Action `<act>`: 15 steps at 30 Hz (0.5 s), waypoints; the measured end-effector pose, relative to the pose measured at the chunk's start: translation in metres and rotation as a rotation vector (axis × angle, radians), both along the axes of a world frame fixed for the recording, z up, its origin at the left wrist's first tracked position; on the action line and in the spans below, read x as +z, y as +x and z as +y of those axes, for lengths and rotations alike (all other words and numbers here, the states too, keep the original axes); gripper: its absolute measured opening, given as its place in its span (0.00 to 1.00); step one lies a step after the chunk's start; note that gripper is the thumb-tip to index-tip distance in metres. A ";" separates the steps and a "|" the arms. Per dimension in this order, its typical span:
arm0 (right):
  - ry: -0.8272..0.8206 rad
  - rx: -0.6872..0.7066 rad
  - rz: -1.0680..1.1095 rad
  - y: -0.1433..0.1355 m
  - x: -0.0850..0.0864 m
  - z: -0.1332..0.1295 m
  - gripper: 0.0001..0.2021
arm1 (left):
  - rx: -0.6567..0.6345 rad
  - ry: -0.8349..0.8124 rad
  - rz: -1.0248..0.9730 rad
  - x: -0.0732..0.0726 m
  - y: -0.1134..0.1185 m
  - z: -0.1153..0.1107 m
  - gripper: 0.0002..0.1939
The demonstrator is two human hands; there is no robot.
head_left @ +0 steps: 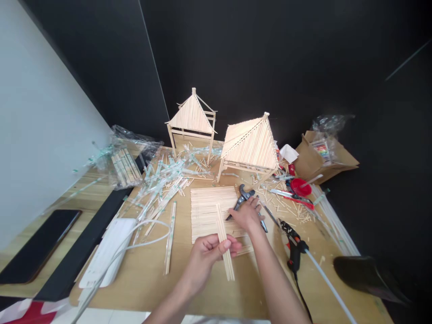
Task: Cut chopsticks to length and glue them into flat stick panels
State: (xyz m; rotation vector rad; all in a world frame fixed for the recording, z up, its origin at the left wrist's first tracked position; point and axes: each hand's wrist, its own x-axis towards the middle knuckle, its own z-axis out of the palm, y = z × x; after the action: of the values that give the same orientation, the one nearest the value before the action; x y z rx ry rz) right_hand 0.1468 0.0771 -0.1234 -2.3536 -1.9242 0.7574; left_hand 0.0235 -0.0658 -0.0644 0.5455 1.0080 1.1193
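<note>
My left hand (212, 252) pinches a small bundle of wooden sticks (223, 243) between thumb and fingers, above the front of the table. Fingers spread, my right hand (248, 213) reaches over a dark-handled cutter tool (243, 196); whether it grips the tool is unclear. Beneath both lies a flat panel of sticks (205, 207) set side by side, partly hidden by my hands. Behind it stand two stick models with pitched roofs, one at the right (251, 144) and one farther left (191, 114).
A glue gun (294, 247) with a cord lies at right, near a red dish (300, 187) and a box cutter (286, 194). Wrapped sticks and plastic scraps (162, 180) cover the left. A white power strip (108, 252) and phone (38, 245) lie farther left.
</note>
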 end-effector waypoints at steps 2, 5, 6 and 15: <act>-0.023 0.025 -0.014 0.005 0.002 0.003 0.52 | 0.003 -0.016 -0.075 0.003 -0.004 0.001 0.12; -0.026 0.051 -0.041 0.019 0.005 0.008 0.47 | 0.060 -0.110 -0.305 0.010 -0.013 0.010 0.08; -0.020 0.054 -0.053 0.025 0.005 0.010 0.44 | 0.103 -0.158 -0.384 0.011 -0.018 0.016 0.06; 0.180 0.170 0.043 0.077 0.028 -0.013 0.23 | 0.383 -0.131 -0.525 0.019 -0.045 0.068 0.12</act>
State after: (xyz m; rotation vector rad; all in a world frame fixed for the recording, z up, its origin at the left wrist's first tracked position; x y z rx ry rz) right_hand 0.2241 0.0645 -0.0953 -2.0761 -2.0965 0.6072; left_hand -0.0213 0.0024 -0.0450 -0.0625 0.7276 1.4260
